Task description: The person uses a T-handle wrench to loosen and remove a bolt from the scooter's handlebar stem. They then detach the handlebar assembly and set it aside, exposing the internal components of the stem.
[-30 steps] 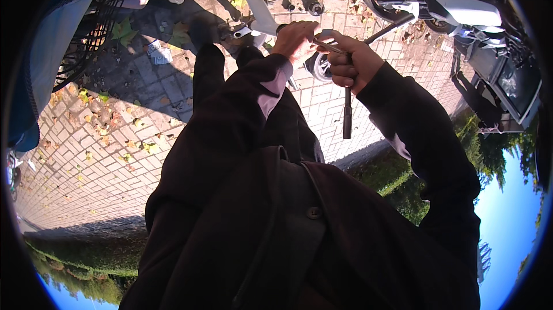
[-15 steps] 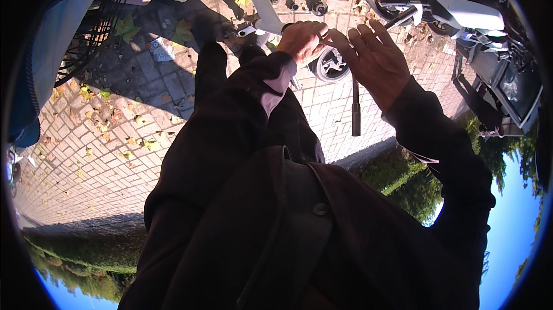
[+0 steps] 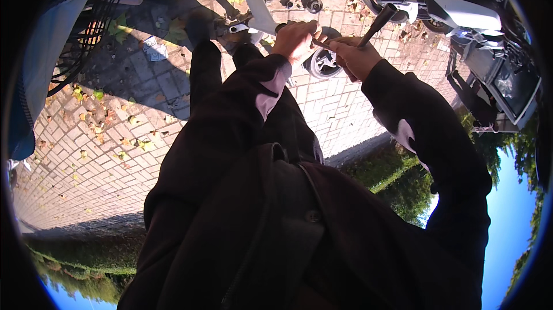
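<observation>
A small-wheeled scooter stands just ahead of me; its pale grey curved frame (image 3: 257, 10) runs down towards my left hand (image 3: 295, 43). That hand is closed around the bar where the frame meets it. My right hand (image 3: 355, 57) has its fingers wrapped round the handlebar beside it. From the right hand, one black handlebar grip (image 3: 379, 24) sticks out to the upper right. Below and between the hands shows the scooter's front wheel (image 3: 325, 63), partly covered. The other grip is hidden.
Parked white and black two-wheelers (image 3: 449, 7) crowd the far right. A black wire basket (image 3: 95, 33) is at the left. Fallen leaves lie on the brick paving (image 3: 75, 154). A small dark cylindrical thing (image 3: 313, 4) lies beyond my hands.
My right hand was open with fingers spread over the bar; it has closed round the handlebar. The downward-hanging grip no longer shows. My left hand stays nearly where it was.
</observation>
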Action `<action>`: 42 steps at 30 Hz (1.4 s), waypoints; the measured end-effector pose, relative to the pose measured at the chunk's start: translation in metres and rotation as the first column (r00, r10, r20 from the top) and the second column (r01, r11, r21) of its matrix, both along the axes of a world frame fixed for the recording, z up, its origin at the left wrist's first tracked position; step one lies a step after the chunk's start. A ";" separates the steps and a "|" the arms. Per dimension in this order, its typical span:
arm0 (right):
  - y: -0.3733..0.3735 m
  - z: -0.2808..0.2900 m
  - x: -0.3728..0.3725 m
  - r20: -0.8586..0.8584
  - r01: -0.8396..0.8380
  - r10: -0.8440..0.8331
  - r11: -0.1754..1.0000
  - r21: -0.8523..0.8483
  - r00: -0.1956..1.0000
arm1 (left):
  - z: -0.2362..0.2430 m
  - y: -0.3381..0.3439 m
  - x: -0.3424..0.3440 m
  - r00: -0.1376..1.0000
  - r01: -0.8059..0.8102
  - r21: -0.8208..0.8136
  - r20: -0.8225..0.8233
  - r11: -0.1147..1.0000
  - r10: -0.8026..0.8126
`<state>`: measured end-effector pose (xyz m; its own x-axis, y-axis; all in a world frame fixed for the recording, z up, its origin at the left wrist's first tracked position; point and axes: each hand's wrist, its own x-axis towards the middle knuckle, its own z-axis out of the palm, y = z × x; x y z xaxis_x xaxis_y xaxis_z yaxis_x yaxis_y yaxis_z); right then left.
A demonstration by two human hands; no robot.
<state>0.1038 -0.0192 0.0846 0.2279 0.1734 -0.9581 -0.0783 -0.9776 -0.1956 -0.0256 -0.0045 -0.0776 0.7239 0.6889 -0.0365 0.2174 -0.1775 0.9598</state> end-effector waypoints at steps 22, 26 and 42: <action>-0.008 -0.004 -0.001 -0.015 -0.279 0.294 0.920 0.275 0.956 | -0.014 0.027 -0.005 0.890 0.434 -0.079 -0.115 0.898 -0.440; 0.004 0.010 -0.013 -0.179 0.242 -0.239 0.970 -0.008 0.954 | -0.016 0.012 -0.009 0.950 0.285 -0.032 -0.122 0.958 -0.287; -0.008 0.010 -0.047 0.234 0.423 -0.486 0.864 0.271 0.842 | -0.013 0.004 -0.005 0.994 0.105 -0.041 -0.029 0.994 -0.106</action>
<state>0.0564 -0.0275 0.0941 0.5857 0.1628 -0.7940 -0.4144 -0.7817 -0.4660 -0.0310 -0.0005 -0.0906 0.7906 0.6063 -0.0858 0.2296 -0.1635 0.9595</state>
